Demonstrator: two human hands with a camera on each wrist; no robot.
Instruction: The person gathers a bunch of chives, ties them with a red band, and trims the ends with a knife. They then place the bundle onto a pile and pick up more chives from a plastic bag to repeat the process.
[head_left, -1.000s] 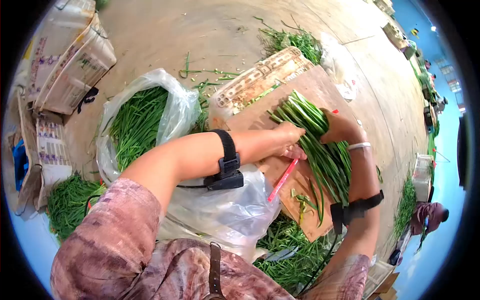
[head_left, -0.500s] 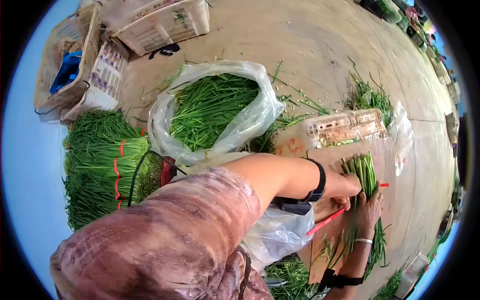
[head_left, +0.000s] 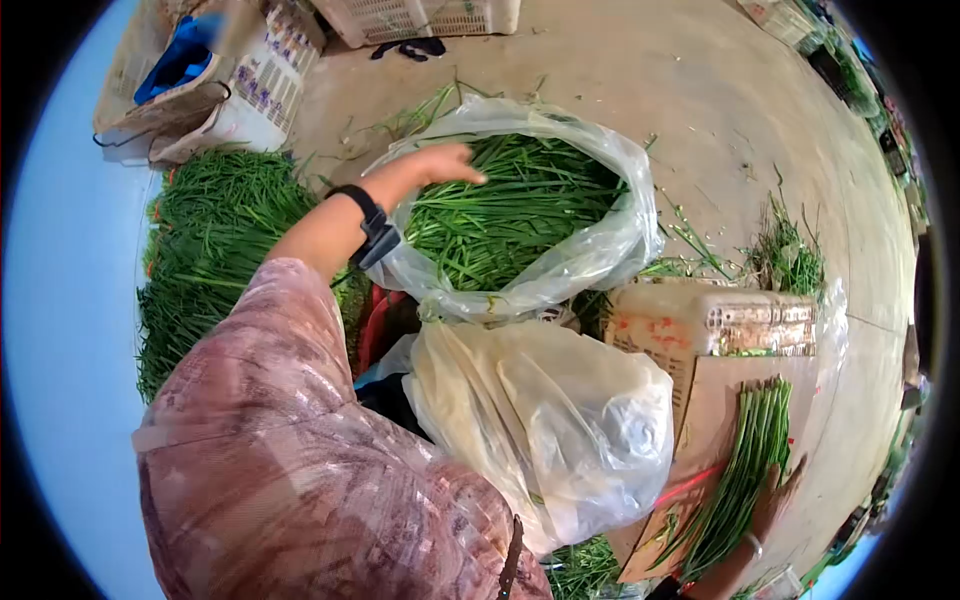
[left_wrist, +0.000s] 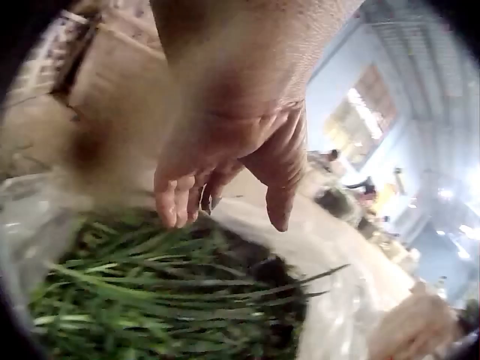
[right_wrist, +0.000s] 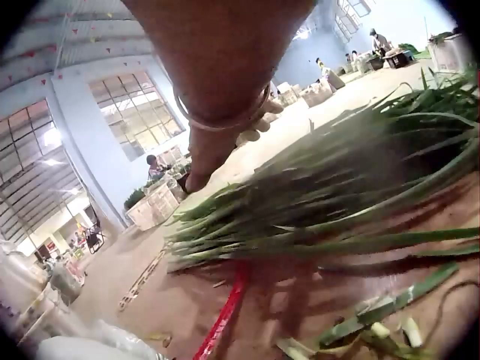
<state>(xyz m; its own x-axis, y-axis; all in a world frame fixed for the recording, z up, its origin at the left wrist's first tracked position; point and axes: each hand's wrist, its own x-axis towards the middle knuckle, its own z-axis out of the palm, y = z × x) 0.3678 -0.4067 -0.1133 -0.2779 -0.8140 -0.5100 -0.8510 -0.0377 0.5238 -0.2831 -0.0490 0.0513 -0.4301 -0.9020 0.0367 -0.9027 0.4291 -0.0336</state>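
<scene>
My left hand [head_left: 447, 165] hangs over an open clear plastic bag [head_left: 640, 190] full of loose green chives [head_left: 510, 215]. Its fingers point down with nothing between them, just above the leaves in the left wrist view. On a brown board [head_left: 715, 380], a bundle of chives [head_left: 750, 450] lies with its pale cut ends together at the far side. My right hand [head_left: 772, 505] rests along the right side of this bundle, fingers extended. A red strip [right_wrist: 225, 311] runs under the bundle and out across the board.
A stack of chives [head_left: 225, 250] stands at the left. White crates [head_left: 425, 15] are at the back. An upturned stained crate [head_left: 655, 325] sits by the board, and a whitish plastic sheet [head_left: 540, 420] covers the space before me. Trimmings [right_wrist: 382, 311] lie on the board.
My left hand has left the bundle and swung far left to above the bag. The right hand stays beside the bundle. My head view has turned left.
</scene>
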